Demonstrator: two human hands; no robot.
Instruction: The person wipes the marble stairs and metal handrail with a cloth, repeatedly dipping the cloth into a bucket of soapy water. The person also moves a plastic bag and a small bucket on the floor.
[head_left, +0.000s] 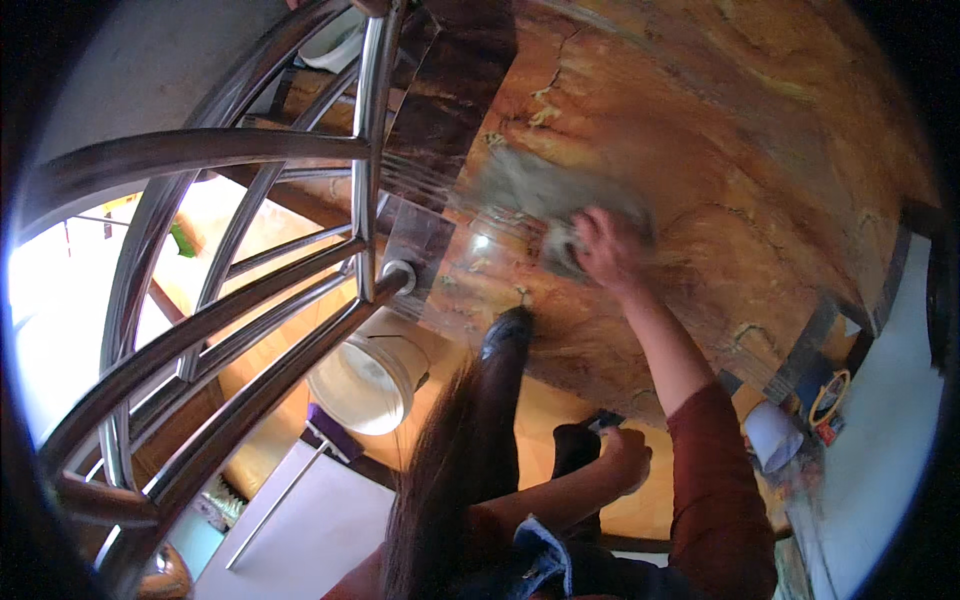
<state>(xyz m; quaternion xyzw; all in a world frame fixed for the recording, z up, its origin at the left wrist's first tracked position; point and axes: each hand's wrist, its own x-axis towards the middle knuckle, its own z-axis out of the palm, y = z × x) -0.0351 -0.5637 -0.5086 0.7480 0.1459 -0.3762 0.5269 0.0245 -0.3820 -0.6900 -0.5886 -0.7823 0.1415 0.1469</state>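
My right hand (611, 251) presses on a grey cloth (555, 180) spread over a glossy orange-brown marbled stair landing (750, 247). Both the hand and the cloth are blurred, and the fingers are bunched into the cloth's near edge. Across my body lies my left forearm. My left hand (628, 459) hangs by my knee with its fingers curled, and whether they enclose anything is hidden. One dark shoe (508, 330) reaches the near edge of the landing; a dark item (604, 420) beside the left hand is too unclear to name.
A metal stair railing (366, 150) curves along the left, its post fixed at the landing's edge. Below stands a white plastic bucket (367, 382). A purple-headed floor mop (334, 433) lies beside it. At right are a white container (772, 435) and a round-framed object (829, 397).
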